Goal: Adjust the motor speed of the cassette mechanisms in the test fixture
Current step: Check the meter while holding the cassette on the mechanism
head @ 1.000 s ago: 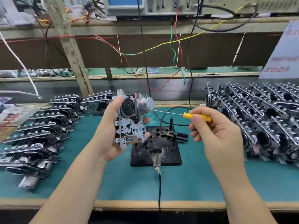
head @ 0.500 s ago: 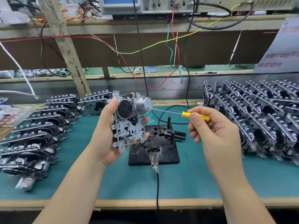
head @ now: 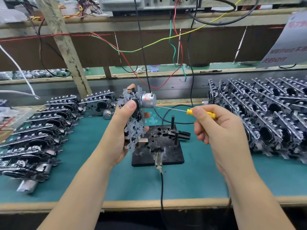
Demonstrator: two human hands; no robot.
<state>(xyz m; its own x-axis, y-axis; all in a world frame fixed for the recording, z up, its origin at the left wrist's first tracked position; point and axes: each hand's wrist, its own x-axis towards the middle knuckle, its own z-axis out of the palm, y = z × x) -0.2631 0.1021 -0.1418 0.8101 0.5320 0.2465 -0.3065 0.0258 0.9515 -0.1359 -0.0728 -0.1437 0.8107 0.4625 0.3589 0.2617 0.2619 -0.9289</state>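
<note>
You're holding a mechanism (head: 133, 123) upright in your left hand (head: 119, 130), above the fixture (head: 159, 146), fingers wrapped round it, while your right hand (head: 216, 130) is pinching a yellow screwdriver (head: 201, 113), tip at the motor's (head: 148, 100) end face. Likely the trim step; next you're needing to seat the tip and turn slightly. Stacks of mechanisms (head: 265, 117) are crowding both sides of the table (head: 199, 180), and cables (head: 167, 113) are trailing behind.

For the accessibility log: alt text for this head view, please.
The left hand holds a cassette mechanism upright above a black fixture while the right hand points a yellow screwdriver at its motor. More mechanisms line the green bench on both sides.
</note>
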